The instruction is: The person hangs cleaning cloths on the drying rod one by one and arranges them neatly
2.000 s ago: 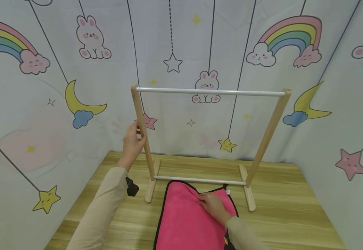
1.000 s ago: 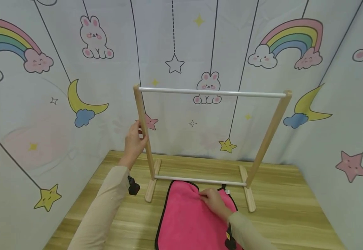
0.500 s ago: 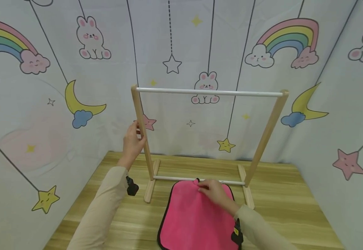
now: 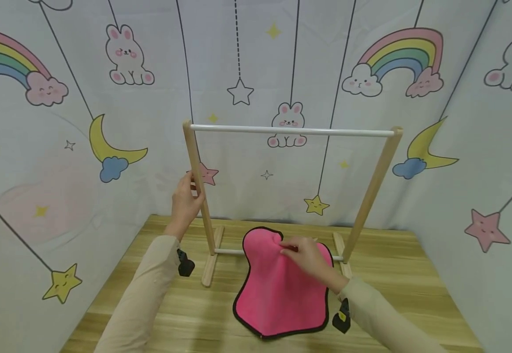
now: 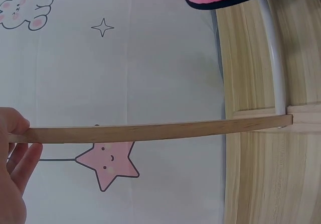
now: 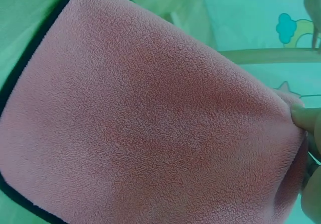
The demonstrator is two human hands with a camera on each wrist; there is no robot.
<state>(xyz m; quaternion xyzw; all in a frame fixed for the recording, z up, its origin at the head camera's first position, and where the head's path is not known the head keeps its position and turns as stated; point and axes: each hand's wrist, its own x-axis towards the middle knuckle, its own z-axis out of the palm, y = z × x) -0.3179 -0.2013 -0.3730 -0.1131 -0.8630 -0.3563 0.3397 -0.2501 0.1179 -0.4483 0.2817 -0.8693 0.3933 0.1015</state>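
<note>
A pink towel with black edging hangs from my right hand, which pinches it near its top edge. In the right wrist view the towel's fuzzy face fills most of the picture, and the thumb presses on a fold. My left hand grips the left wooden post of a rack partway up. The left wrist view shows fingers and thumb around that post. The towel covers much of the rack's lower white bar.
The rack's white top bar spans its two posts, with the right post standing on a wooden foot. Beneath is a wood-grain tabletop. A white printed cloth backdrop encloses the back and sides.
My right hand has lifted the towel off the tabletop and moved it up and forward, so its lower edge now shows. My left hand stays on the post.
</note>
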